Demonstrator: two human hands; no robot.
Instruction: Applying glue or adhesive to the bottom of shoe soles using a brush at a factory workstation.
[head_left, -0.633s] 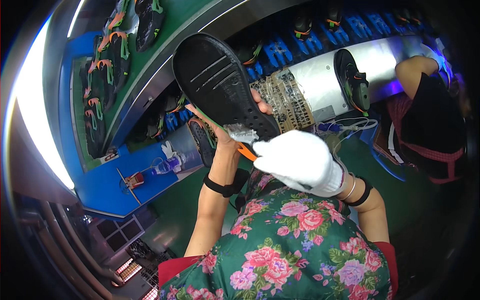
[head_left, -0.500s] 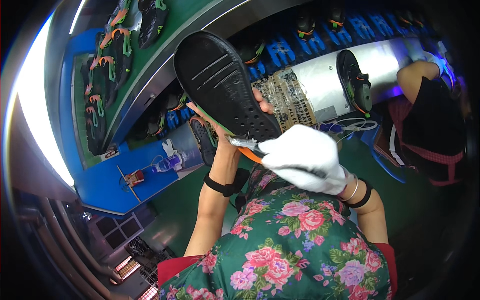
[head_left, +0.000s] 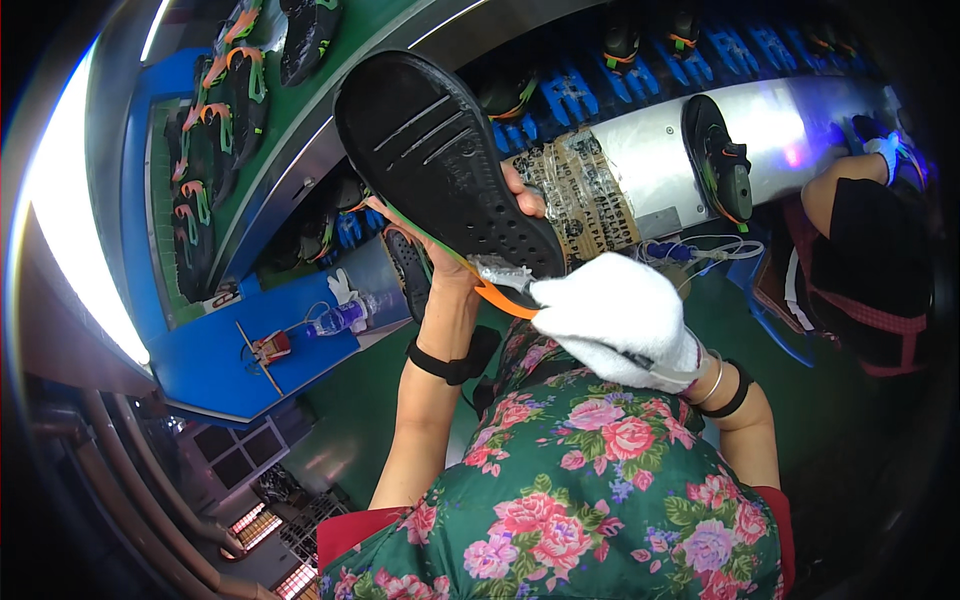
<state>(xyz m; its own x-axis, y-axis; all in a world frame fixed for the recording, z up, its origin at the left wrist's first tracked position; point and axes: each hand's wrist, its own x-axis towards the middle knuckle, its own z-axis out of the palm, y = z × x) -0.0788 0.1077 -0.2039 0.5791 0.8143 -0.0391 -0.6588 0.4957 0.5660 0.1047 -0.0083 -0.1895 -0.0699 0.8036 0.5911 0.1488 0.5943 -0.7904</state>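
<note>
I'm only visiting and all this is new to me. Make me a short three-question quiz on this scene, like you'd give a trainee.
1. True or false: the left hand wears a white glove.
2. Which part of the held black shoe faces the camera?
A. Upper
B. Sole
C. Inside lining
3. What colour is the curved strap near the right hand's fingertips?

Key: 1. False: the left hand is bare; the right is gloved. 2. B. 3. Orange.

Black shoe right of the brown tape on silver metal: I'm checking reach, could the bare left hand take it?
Probably not: the left hand grips an orange-trimmed, black-soled shoe.
</note>
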